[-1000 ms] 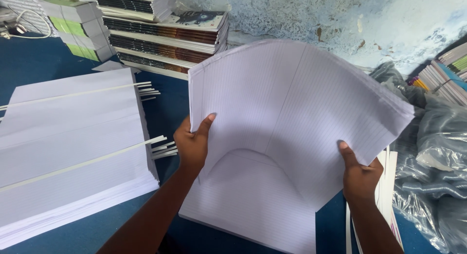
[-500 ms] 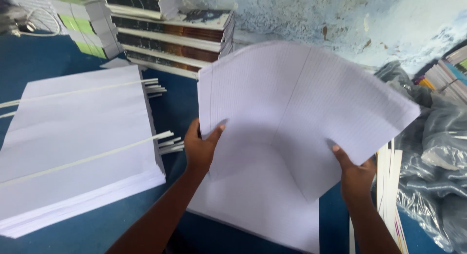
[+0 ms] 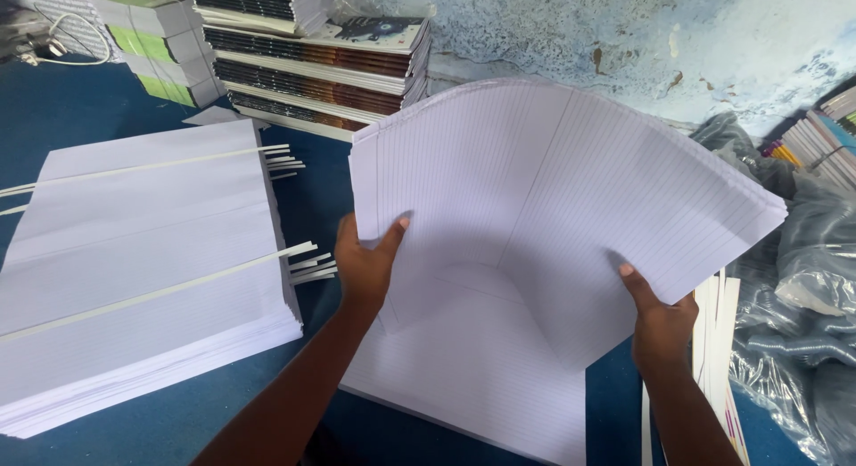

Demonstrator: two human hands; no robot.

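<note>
Both hands clamp a sheaf (image 3: 553,207) of ruled white paper above a blue table (image 3: 160,430): the left hand (image 3: 366,265) pinches its left edge, the right hand (image 3: 662,319) its lower right edge. The sheaf bows upward, long axis running left to right, top edge toward the wall. A paper stack (image 3: 143,270) lies left; notebooks (image 3: 312,65) stand behind.

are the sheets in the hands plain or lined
Lined: white sheets with fine ruled lines, clearest in the head view.
</note>
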